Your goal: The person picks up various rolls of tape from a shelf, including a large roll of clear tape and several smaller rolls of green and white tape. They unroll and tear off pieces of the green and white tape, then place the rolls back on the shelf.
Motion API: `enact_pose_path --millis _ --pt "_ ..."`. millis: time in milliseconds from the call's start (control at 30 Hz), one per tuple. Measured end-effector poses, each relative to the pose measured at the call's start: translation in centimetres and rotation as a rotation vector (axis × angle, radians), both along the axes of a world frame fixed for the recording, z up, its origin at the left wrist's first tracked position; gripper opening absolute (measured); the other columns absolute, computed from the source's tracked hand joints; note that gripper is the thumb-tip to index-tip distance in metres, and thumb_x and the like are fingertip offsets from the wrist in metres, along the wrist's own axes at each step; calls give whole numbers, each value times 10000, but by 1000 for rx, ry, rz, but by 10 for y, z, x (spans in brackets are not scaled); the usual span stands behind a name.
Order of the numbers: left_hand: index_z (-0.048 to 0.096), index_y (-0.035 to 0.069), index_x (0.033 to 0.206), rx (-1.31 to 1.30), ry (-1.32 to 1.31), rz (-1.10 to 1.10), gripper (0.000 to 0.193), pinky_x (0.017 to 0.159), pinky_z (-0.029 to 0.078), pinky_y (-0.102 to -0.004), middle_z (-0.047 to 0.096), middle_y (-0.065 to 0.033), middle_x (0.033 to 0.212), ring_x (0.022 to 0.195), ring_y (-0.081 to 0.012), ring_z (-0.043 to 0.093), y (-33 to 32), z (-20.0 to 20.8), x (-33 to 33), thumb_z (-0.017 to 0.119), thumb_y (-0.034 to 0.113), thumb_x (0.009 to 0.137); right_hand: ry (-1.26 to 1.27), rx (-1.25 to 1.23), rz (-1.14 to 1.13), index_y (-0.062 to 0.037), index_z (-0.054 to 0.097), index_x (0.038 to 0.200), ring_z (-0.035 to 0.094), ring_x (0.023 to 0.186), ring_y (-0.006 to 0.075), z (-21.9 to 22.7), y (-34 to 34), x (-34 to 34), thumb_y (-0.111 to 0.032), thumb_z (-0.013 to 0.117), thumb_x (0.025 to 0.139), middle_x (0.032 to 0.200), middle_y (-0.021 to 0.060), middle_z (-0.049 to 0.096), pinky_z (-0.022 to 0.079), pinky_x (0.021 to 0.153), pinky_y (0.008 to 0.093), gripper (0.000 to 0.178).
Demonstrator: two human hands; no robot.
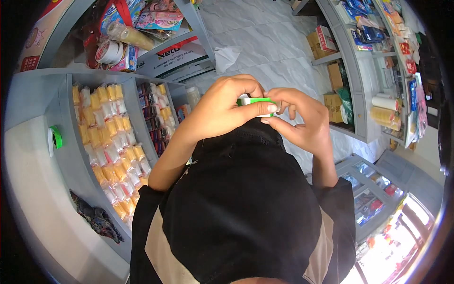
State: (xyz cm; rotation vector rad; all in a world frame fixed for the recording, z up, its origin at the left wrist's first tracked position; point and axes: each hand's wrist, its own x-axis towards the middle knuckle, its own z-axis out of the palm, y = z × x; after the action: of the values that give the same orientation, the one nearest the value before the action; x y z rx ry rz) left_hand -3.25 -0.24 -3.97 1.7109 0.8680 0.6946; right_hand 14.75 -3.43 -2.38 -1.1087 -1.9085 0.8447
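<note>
My left hand (227, 106) and my right hand (302, 118) meet in front of my chest, both closed on a small roll of tape with a green core (257, 101). The left thumb lies along the roll's green edge, and the right fingers pinch it from the right side. Most of the roll is hidden by my fingers. My black garment (246, 203) fills the lower middle of the view.
A grey counter (33, 189) at the left carries another green-cored tape roll (55, 138) and a dark cloth (97, 220). Its shelves hold several yellow and white packets (111, 142). Grey shelving with boxes and packaged goods (373, 52) stands at the right, above a marble-patterned floor (265, 42).
</note>
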Motion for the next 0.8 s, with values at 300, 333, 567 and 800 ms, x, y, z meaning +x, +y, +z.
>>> enact_pose_path --millis 300,333,567,800 --pt "581 -54 902 -326 -360 -155 265 763 382 -251 532 -89 1028 877 -142 502 -3 0 -6 489 191 862 70 163 -36 6 607 955 600 721 215 -4 -5 11 -21 674 658 859 144 604 478 614 263 305" --pt "577 -64 914 -393 -416 -201 283 772 379 -252 525 -92 1057 892 -145 499 -1 -2 -7 471 194 871 116 138 -39 5 609 956 600 728 212 -5 -6 12 -15 668 664 872 150 601 476 622 260 299" --pt "604 -28 885 -752 -346 -94 246 609 422 -216 600 -74 821 721 -99 544 -2 -11 5 522 202 851 -7 22 -171 -10 589 1017 582 836 252 -14 -5 15 11 641 638 940 133 591 459 711 306 383" --pt "592 -18 924 -551 -285 -33 220 568 387 -202 579 -18 735 654 -51 490 -13 -21 23 560 179 831 -414 384 -44 -38 579 1000 562 868 303 -20 4 7 47 534 634 896 113 597 443 724 354 379"
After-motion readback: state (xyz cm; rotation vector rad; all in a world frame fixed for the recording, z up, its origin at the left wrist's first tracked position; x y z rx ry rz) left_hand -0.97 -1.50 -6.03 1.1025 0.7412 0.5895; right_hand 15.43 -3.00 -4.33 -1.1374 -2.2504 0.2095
